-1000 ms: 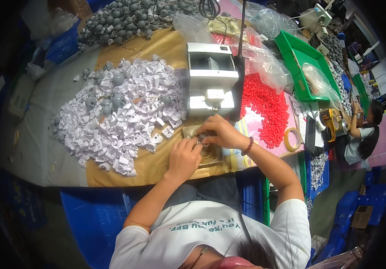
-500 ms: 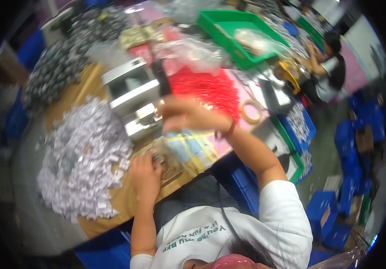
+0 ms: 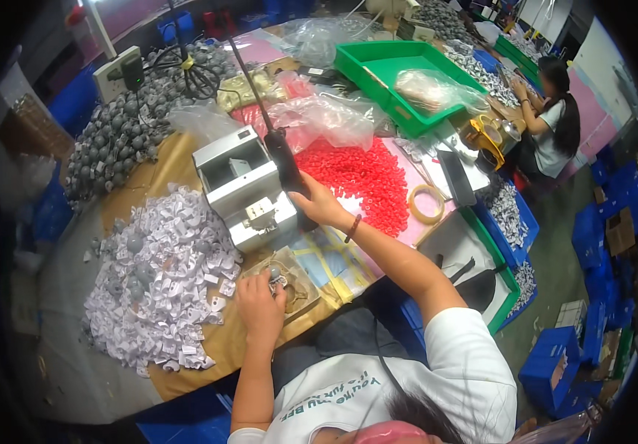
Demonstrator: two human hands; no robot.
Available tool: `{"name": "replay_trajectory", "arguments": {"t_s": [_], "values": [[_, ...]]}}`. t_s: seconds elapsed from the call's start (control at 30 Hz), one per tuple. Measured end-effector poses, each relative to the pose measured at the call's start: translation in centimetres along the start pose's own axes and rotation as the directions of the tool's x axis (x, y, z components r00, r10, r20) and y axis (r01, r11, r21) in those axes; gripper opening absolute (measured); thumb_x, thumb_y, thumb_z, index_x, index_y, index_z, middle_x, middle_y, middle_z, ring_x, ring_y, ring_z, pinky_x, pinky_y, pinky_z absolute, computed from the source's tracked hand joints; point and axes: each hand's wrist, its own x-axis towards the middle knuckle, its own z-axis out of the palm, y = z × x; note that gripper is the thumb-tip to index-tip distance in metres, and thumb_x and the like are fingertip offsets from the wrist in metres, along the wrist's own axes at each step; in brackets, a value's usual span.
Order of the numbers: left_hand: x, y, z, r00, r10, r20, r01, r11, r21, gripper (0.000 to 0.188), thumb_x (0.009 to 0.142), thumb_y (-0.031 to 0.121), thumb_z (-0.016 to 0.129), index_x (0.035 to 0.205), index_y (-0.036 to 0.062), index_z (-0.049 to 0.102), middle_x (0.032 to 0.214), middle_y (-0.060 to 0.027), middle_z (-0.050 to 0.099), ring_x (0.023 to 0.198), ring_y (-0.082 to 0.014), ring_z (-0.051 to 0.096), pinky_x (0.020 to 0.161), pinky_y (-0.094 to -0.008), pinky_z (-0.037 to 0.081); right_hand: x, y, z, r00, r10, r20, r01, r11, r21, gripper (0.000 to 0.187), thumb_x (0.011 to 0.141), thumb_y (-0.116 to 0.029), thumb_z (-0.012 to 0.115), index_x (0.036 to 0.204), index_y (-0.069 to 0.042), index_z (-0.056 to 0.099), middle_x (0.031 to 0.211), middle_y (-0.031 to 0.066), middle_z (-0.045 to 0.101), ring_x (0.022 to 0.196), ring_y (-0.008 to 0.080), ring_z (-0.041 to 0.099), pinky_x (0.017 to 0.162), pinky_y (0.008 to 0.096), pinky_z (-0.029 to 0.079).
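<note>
On the table (image 3: 139, 177), the machine (image 3: 239, 186) stands near the middle, the box (image 3: 306, 280) before it at the near edge. Toward the left edge lies a pile of parts (image 3: 163, 285); behind that, toward the far left corner, balls (image 3: 119, 144). Right of the machine come the radio (image 3: 282, 157), beads (image 3: 363, 185) and a tape roll (image 3: 428, 220). Behind these sits a tray (image 3: 393, 66) holding a bag (image 3: 435, 90)

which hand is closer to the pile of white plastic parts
Left. The left hand is at the shallow tray, just right of the white plastic parts; the right hand is farther off, on the other side of the boxy machine.
</note>
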Motion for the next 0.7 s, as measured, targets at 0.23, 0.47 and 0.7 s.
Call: {"name": "replay_trajectory", "arguments": {"t_s": [0.23, 0.47, 0.7], "values": [[-0.1, -0.4, 0.1, 0.999, -0.052, 0.010, 0.052, 0.999, -0.015, 0.031, 0.078, 0.015, 0.073, 0.107, 0.0069, 0.064, 0.093, -0.0108, 0.063, 0.090, -0.0327, 0.061, 0.079, -0.0439, 0.048, 0.6, -0.2, 0.8, 0.967, 0.049, -0.249, 0.006, 0.976, 0.217, 0.057, 0.084, -0.015, 0.074, 0.132, 0.002, 0.049, 0.107, 0.0135, 0.065, 0.098, 0.0185, 0.063, 0.086, 0.0320, 0.051], [-0.2, -0.4, 0.3, 0.992, -0.129, 0.011, 0.130, 0.989, -0.065, 0.032, 0.077, 0.015, 0.073, 0.107, 0.0094, 0.062, 0.093, -0.0096, 0.063, 0.082, -0.0310, 0.063, 0.070, -0.0426, 0.050, 0.2, -14.7, -0.7, 0.956, -0.263, -0.131, 0.271, 0.616, 0.740, 0.078, 0.087, 0.010, 0.064, 0.152, -0.002, 0.022, 0.085, 0.0054, 0.063, 0.074, 0.0149, 0.064, 0.068, 0.0311, 0.054], [-0.1, 0.2, -0.4, 0.988, -0.150, 0.020, 0.151, 0.983, -0.102, 0.033, 0.078, 0.014, 0.073, 0.109, 0.0083, 0.063, 0.095, -0.0094, 0.065, 0.079, -0.0332, 0.065, 0.067, -0.0433, 0.051, 2.1, -13.6, 3.8, 0.958, -0.283, -0.048, 0.260, 0.786, 0.561, 0.058, 0.083, 0.010, 0.070, 0.134, 0.002, 0.043, 0.078, 0.0024, 0.062, 0.068, 0.0102, 0.061, 0.063, 0.0249, 0.051]]}}
